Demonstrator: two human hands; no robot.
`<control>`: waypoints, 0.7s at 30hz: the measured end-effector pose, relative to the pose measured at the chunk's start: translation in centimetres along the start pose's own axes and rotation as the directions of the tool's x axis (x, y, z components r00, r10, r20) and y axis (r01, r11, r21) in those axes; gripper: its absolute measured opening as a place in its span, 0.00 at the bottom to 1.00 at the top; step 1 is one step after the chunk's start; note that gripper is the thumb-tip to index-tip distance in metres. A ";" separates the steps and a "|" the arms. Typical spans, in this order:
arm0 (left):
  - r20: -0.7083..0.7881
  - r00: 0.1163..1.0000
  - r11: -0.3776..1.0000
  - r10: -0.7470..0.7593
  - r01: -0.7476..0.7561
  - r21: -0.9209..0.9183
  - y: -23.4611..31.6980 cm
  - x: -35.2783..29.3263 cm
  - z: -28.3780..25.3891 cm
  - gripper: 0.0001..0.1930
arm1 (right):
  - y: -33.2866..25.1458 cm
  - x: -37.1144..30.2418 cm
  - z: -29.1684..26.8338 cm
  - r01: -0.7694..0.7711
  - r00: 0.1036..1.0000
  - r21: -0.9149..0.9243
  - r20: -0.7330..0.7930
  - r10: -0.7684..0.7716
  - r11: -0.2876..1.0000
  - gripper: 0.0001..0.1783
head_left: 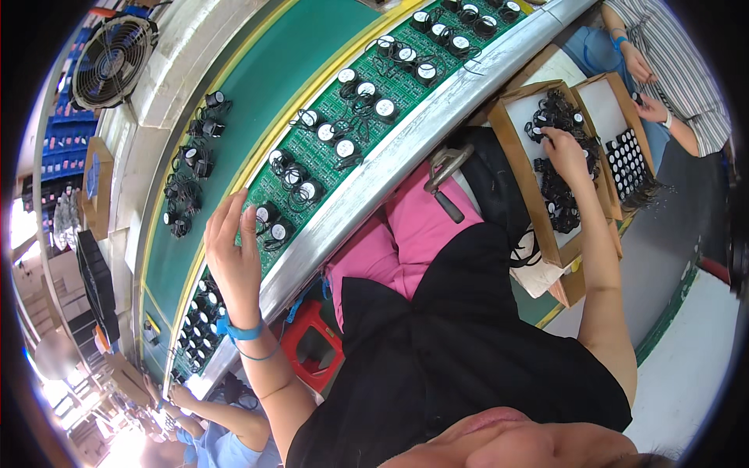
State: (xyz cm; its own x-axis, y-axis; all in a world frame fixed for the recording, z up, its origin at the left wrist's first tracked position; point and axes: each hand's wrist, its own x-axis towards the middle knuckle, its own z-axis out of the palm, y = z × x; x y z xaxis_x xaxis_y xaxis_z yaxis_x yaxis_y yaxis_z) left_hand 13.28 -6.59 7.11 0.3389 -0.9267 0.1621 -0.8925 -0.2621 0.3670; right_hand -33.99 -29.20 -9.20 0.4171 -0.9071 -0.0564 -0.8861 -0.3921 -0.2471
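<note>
1. The left hand [234, 249] is raised at the inner edge of the line, beside the nearest round black parts [279, 232] on the green circuit boards [326, 111]; its fingers are stretched out and close together, with the thumb spread apart from them; nothing shows in its grasp; a blue wristband [243, 332] sits below it.
2. The right hand [567, 156] reaches into a cardboard box [527, 191], fingers bent down at the upper part of a heap of black wired parts [559, 201]; the fingertips are by a part there, but I cannot tell whether they pinch it.
3. The round parts on the boards have white tops and black wires, and stand in groups along the strip; a silver metal rail [406, 132] runs between the boards and the person's lap.
4. Past the boards lies a green belt [257, 58] edged in yellow; clumps of black wired parts [181, 191] lie on it.
5. Just beside the box stands a second box [599, 109], with white-topped parts [624, 160] in close rows; next to it a co-worker in a striped shirt [663, 54] holds a small black piece [638, 100].
6. A metal crank [449, 168] is near the rail; a red stool [312, 343] stands below it; a large fan [115, 62] is at the upper left.
</note>
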 end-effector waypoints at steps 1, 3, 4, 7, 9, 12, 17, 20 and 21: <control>-0.091 0.996 1.000 0.018 -0.019 -0.015 0.4 -0.2 -0.1 0.12 | -0.8 0.5 0.3 0.009 1.000 0.000 0.002 -0.009 1.000 0.14; -0.121 0.993 0.999 0.010 -0.016 -0.052 1.2 -0.5 -0.1 0.12 | -1.6 1.2 1.2 -0.087 0.996 -0.138 0.021 0.091 0.987 0.15; -0.119 0.992 0.998 0.047 -0.053 -0.044 1.6 -0.6 -0.1 0.12 | -0.8 1.2 2.0 -0.078 0.997 -0.128 0.016 0.081 0.989 0.16; -0.115 0.990 0.996 0.081 -0.086 -0.034 2.4 -1.1 -0.5 0.12 | 0.3 2.0 2.3 -0.051 0.998 0.006 0.039 0.050 0.999 0.18; -0.134 0.983 0.992 0.123 -0.127 -0.025 2.5 -1.3 -0.6 0.12 | 1.3 2.0 0.9 -0.204 0.979 0.155 0.056 0.198 0.967 0.19; -0.222 0.973 0.996 0.059 -0.072 -0.052 1.9 -2.4 -1.2 0.11 | -1.5 1.8 -4.0 -0.133 0.978 0.429 -0.087 0.188 0.893 0.18; -0.375 0.925 0.997 -0.059 0.038 -0.062 0.1 -4.7 0.4 0.10 | -16.6 1.3 -12.3 0.263 0.964 0.671 -0.153 -0.217 0.693 0.19; -0.470 0.880 0.997 -0.072 0.054 -0.052 0.2 -5.9 0.8 0.11 | -24.2 2.9 -13.6 0.537 0.809 0.586 -0.151 -0.569 0.607 0.21; -0.501 0.863 0.997 -0.073 0.061 -0.040 -0.1 -6.8 0.9 0.11 | -27.2 3.6 -13.2 0.596 0.746 0.577 -0.142 -0.651 0.558 0.20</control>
State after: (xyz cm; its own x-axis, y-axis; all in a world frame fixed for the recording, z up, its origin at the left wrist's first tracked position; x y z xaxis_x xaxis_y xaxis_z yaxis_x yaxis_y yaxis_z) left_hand 10.77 -0.51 5.16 0.5062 -0.6458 0.5717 -0.8576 -0.3072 0.4124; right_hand -11.02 -23.86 10.06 0.8591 -0.4433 0.2559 -0.1289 -0.6713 -0.7299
